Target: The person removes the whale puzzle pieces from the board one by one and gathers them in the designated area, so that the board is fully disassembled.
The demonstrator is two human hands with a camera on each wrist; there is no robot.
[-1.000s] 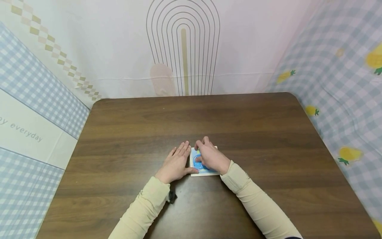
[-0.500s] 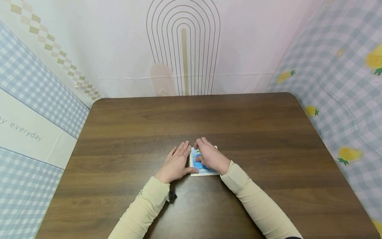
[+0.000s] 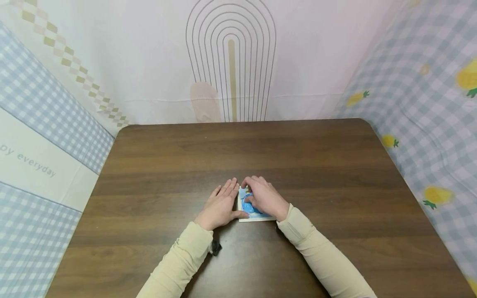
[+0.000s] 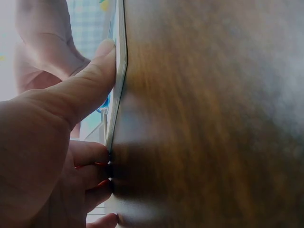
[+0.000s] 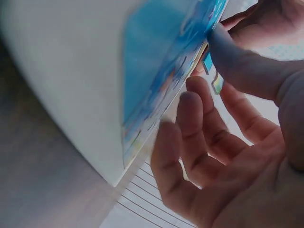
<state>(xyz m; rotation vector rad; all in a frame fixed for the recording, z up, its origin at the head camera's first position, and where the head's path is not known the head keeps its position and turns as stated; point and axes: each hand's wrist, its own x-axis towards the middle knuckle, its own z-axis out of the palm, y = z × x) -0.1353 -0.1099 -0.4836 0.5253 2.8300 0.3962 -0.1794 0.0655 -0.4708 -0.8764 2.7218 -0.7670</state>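
A small square jigsaw puzzle [image 3: 257, 216] with a pale frame and a blue picture lies flat on the table. My left hand [image 3: 219, 207] lies along its left side, fingers straight, the thumb on the near-left corner of the frame. In the left wrist view that thumb [image 4: 92, 78] presses along the edge. My right hand [image 3: 263, 198] arches over the puzzle with bent fingers. In the right wrist view its thumb [image 5: 242, 64] touches the picture, and a small puzzle piece [image 5: 218, 84] stands tilted up between thumb and index finger. The hand hides much of the picture's right side.
The brown wooden table [image 3: 167, 157] stretches around the puzzle on all sides. A white patterned cloth [image 3: 305, 58] hangs behind its far edge, with checked cloths at left and right. A small black object [image 3: 215, 247] sits at the left cuff.
My right hand's fingers have drawn in and curled a little more over the puzzle. The left hand keeps its place; the head view has tilted slightly.
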